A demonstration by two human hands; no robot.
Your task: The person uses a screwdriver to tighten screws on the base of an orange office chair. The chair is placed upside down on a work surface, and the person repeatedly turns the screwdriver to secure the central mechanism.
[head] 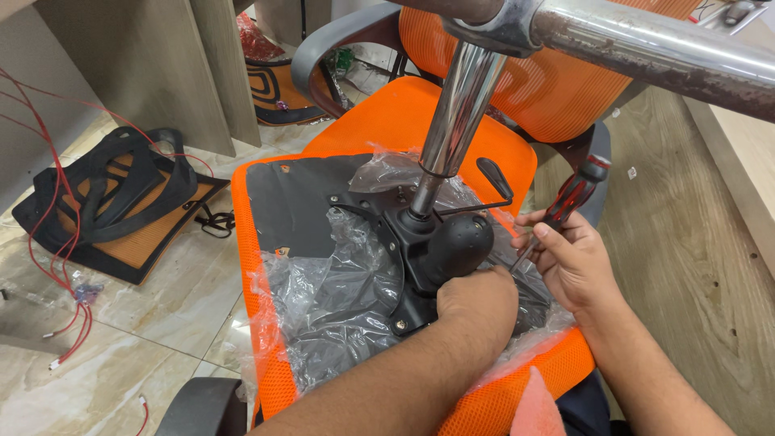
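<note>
An upturned orange mesh chair seat [274,363] lies in front of me, its black underside partly wrapped in clear plastic film [339,299]. A black metal tilt mechanism [440,250] is bolted to it, with a chrome gas cylinder [456,105] rising from it. My left hand [476,303] is fisted on the mechanism's plate, fingers hidden. My right hand [569,258] grips a red-and-black handled screwdriver [569,198], its tip pointing down at the plate's right edge.
A second orange chair [517,81] with a grey armrest [323,48] stands behind the seat. A black-and-orange chair back [113,210] lies on the tiled floor at left beside red wires [56,234]. A rusty chrome base arm [662,56] crosses overhead. Wooden panels [702,242] are on the right.
</note>
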